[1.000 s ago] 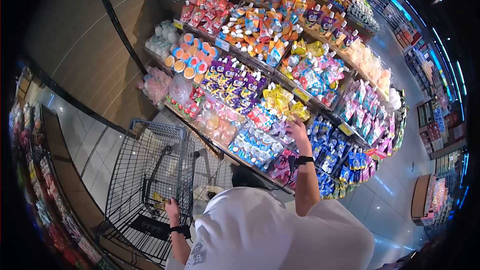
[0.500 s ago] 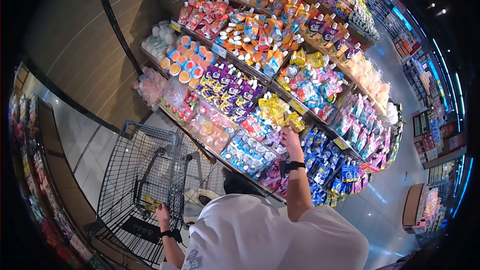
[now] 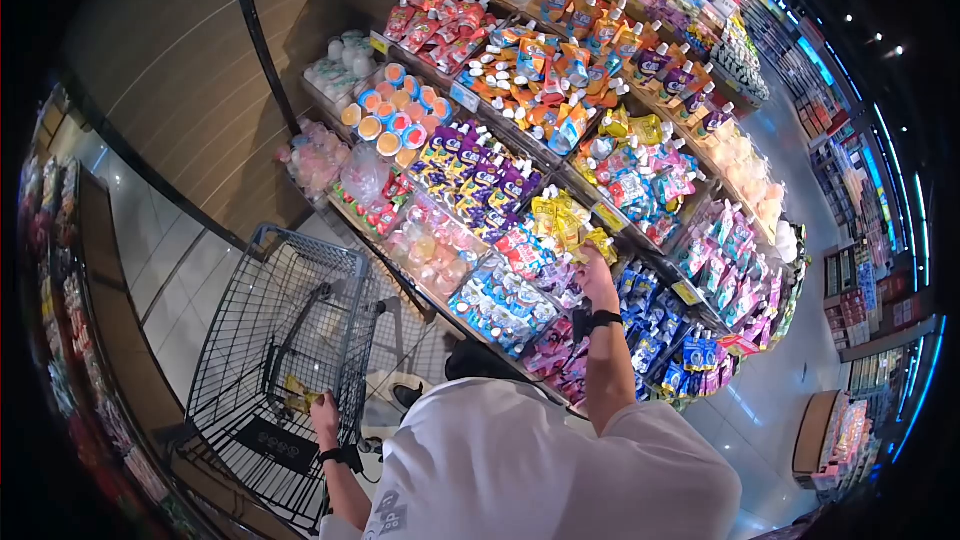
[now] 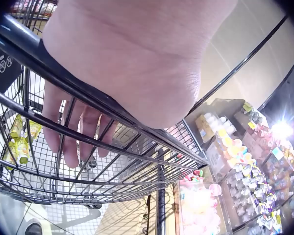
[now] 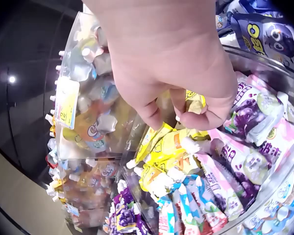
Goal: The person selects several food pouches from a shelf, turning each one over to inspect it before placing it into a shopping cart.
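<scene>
My right hand [image 3: 600, 285] reaches into the lower display bin. In the right wrist view its fingers curl down around a yellow spouted pouch [image 5: 196, 100], partly hidden behind them. More yellow pouches [image 5: 161, 154] lie just below the fingertips, beside purple-and-white grape pouches [image 5: 235, 154]. My left hand [image 3: 325, 420] rests over the side rim of a wire shopping cart [image 3: 290, 305]. Seen through the bars in the left wrist view, its loose fingers [image 4: 71, 152] hang inside the cart. Close by, yellow-green packs [image 4: 19, 147] lie on the cart's floor.
Tiered bins hold purple pouches [image 3: 480, 175], blue pouches [image 3: 650, 315], orange pouches [image 3: 540, 60] and jelly cups [image 3: 395, 115]. Clear dividers and price-tag rails separate the tiers. Another stocked shelf [image 3: 90, 370] stands at the left, and a tiled aisle [image 3: 770, 380] runs along the right.
My right hand, its fingers spread above the bin a second ago, has come down onto the yellow pouches and its fingers have drawn together. The left hand stays at the cart's side.
</scene>
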Demonstrator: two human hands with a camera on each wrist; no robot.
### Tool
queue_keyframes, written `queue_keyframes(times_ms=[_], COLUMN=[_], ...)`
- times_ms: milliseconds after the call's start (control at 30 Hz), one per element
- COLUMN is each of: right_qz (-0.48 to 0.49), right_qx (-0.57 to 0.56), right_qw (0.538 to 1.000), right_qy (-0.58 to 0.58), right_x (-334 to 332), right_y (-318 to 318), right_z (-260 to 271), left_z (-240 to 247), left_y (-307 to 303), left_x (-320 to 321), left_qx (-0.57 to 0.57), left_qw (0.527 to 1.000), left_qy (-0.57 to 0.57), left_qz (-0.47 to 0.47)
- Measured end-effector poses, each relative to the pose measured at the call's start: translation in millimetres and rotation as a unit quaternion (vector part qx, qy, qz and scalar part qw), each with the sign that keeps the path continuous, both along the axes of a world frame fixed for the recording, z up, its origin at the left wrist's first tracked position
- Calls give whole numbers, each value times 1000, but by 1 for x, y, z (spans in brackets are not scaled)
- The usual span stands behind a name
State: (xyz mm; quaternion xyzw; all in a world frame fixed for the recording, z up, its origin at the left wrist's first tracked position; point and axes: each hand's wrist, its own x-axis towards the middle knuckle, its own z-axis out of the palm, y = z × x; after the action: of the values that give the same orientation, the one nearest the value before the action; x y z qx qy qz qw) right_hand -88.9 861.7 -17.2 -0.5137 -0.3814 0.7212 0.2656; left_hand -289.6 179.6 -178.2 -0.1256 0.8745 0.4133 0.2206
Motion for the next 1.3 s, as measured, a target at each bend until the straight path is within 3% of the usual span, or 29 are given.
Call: queue_keyframes(times_ms=[100,167,233,300,433,467,533,567,667,700,767,833,867,900,933,1100,1200,1300], right_qz=[-20,-103,-153,-176,-181,-121,-106,-73,113,211,330,444,499,544,576,676,687,701], right_qx=[-30,-18,51,103,78,67,69,81,130,106,117,209,214,191,212,287,301,264], right_qw=[999,994,987,979,977,982,988,991,984,970,937,867,831,808,778,661,642,652], right_qy=[35,23,16,1,82,127,93,73,39,51,9,84,119,122,132,154,157,116], right_x=[3,-2,-4,-5,-6,0,-1,-4,-25,-29,-50,-72,-85,-95,-105,-131,-131,-124], right_y=[7,3,-8,-27,-73,-86,-116,-135,-212,-230,-266,-290,-305,-318,-330,-371,-386,-386], right_z=[-6,-1,6,21,43,48,44,43,74,82,95,68,78,85,90,103,115,101], left_z=[24,28,33,30,3,-8,-14,5,82,110,141,219,232,240,248,277,273,269], left_y=[10,12,13,12,-1,-7,-18,-12,21,32,44,70,75,77,79,79,71,63], left_x=[3,3,3,3,-4,-10,-15,-18,-20,-20,-25,-22,-23,-24,-23,-6,3,13], left_qx=[26,31,48,10,43,48,27,26,-25,-48,26,89,86,162,239,347,312,367], left_qw=[999,999,998,999,998,998,996,997,982,969,957,962,966,956,938,915,928,918], left_qy=[-29,-27,-47,-33,-52,-40,-41,-40,29,72,127,76,79,43,9,1,93,63], left_qz=[23,29,20,7,21,-18,-73,-64,-186,-232,-260,-245,-230,-241,-249,-204,-182,-138])
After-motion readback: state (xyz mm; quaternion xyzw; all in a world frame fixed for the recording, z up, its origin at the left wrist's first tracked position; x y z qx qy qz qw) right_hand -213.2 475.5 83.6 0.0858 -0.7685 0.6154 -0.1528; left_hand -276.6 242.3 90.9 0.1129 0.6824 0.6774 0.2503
